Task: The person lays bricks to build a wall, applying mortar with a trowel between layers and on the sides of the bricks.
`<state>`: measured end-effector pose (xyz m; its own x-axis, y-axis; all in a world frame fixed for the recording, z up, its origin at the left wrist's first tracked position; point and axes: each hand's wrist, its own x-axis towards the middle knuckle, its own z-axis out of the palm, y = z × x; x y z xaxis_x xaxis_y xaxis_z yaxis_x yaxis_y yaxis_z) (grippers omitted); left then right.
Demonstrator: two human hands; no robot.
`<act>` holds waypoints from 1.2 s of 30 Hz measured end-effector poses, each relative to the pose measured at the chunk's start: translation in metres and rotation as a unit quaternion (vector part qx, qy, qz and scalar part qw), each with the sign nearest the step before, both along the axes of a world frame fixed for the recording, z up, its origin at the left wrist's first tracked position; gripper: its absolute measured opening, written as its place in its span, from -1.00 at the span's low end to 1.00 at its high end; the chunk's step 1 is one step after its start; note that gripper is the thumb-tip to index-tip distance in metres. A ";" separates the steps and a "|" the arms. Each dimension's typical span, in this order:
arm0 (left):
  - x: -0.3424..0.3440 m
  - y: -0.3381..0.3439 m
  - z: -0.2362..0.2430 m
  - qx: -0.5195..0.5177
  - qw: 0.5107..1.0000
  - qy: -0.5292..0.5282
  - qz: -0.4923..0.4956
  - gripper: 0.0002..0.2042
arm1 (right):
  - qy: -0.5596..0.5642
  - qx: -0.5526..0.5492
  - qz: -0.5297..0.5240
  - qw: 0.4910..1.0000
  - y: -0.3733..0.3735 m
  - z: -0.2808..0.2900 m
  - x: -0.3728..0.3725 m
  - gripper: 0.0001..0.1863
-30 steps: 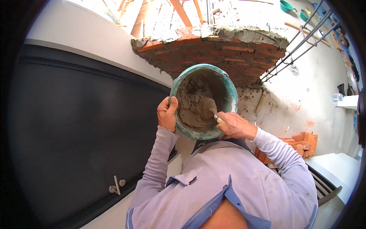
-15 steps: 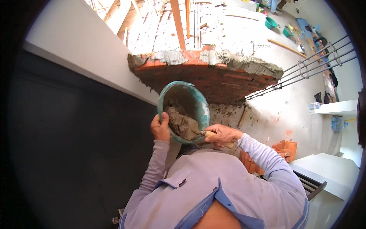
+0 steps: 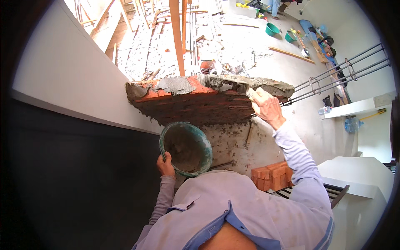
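My left hand [image 3: 166,165] grips the left rim of a green bucket [image 3: 206,146], which tilts toward me with grey mortar [image 3: 181,152] inside. Ahead of it stands a low brick wall [image 3: 179,109], its top partly spread with wet mortar [image 3: 175,85] and partly bare orange brick. Over the right half of that top, my right hand [image 3: 266,106] is closed round a trowel [image 3: 233,82]. The blade lies low along the mortar, pointing left; most of the handle is hidden in my fingers.
Steel reinforcing bars [image 3: 341,75] jut from the wall's right end. Stacked orange bricks [image 3: 273,177] sit at my right, beside a dark slatted rack [image 3: 333,193]. A dark panel [image 3: 83,175] fills the left. Upright timber [image 3: 177,37] rises behind the wall; another person [image 3: 275,7] stands far off.
My right hand has carried the trowel from inside the bucket up and forward to the wall top. The mortar it bore has left the bucket. The left hand still grips the bucket.
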<state>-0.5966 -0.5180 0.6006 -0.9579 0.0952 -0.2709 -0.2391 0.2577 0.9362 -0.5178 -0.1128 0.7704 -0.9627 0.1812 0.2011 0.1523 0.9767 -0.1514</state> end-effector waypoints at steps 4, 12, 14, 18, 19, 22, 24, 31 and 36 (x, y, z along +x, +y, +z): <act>0.003 -0.016 -0.027 0.011 0.999 0.013 0.032 -0.57 | 0.092 -0.028 -0.072 0.993 -0.020 -0.025 0.014 -0.66; -0.009 -0.017 -0.021 -0.014 1.000 0.002 0.003 -0.57 | 0.032 -0.244 -0.135 0.960 -0.082 -0.094 0.018 -0.74; -0.010 -0.018 -0.018 -0.012 1.000 -0.004 -0.008 -0.58 | 0.024 -0.231 -0.166 0.959 -0.074 -0.114 0.021 -0.76; -0.013 -0.014 -0.019 -0.005 1.000 -0.002 -0.010 -0.63 | 0.039 -0.248 -0.195 0.948 -0.030 -0.126 0.064 -0.74; -0.015 -0.015 -0.013 0.004 1.000 -0.020 -0.022 -0.64 | 0.033 -0.266 -0.205 0.941 -0.022 -0.125 0.073 -0.73; -0.014 -0.016 0.006 -0.013 0.999 -0.042 0.007 -0.67 | 0.046 -0.274 -0.215 0.936 -0.007 -0.121 0.095 -0.76; -0.015 -0.022 0.002 -0.014 1.000 -0.004 0.014 -0.67 | 0.062 -0.250 -0.200 0.945 -0.014 -0.109 0.112 -0.81; -0.018 0.001 0.062 -0.054 0.997 0.031 -0.039 -0.62 | -0.150 -0.124 0.120 0.974 -0.099 -0.084 0.063 -0.80; -0.003 0.007 0.089 -0.006 0.995 0.080 -0.055 -0.55 | -0.188 -0.119 0.160 0.962 -0.108 -0.091 0.041 -0.78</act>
